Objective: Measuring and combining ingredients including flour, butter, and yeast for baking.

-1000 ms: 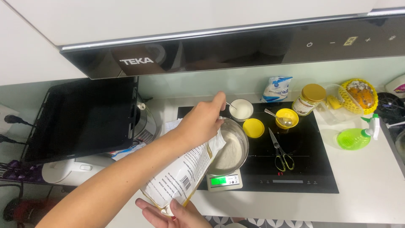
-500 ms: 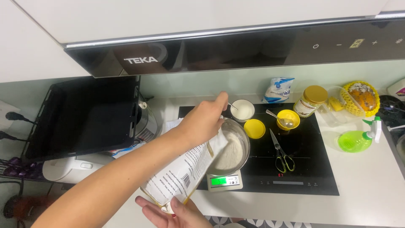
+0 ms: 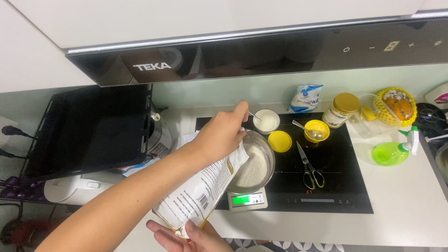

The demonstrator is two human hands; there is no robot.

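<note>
Little has shifted since the earlier frame: both hands keep the same grip and the paper bag (image 3: 200, 191) stays tilted at the same angle over the bowl. Reaching across from the lower left, the left hand (image 3: 223, 135) is clenched on the upper end of the bag, pinching its mouth right at the near rim of the metal bowl (image 3: 263, 154). At the bottom edge of the view the right hand (image 3: 189, 238) lies palm up under the bag's lower end, fingers curled to cradle it. White flour (image 3: 252, 170) fills much of the bowl, which sits on a small kitchen scale (image 3: 247, 200) with a lit green display, at the front left corner of the black hob (image 3: 336, 186). Just beyond the bowl stand a small white cup (image 3: 267, 121) with a spoon in it, a yellow lid (image 3: 280, 141) and a yellow cup (image 3: 316, 130) holding another spoon — scissors with green handles (image 3: 309, 165) lie beside them on the glass. Farther back sit a blue and white bag (image 3: 304, 98), a jar with a gold lid (image 3: 343, 109) and a fruit in yellow netting (image 3: 396, 105). On the white counter to the right lies a green spray bottle (image 3: 392, 153) — a black baking tray (image 3: 88, 128) leans at the far left.
</note>
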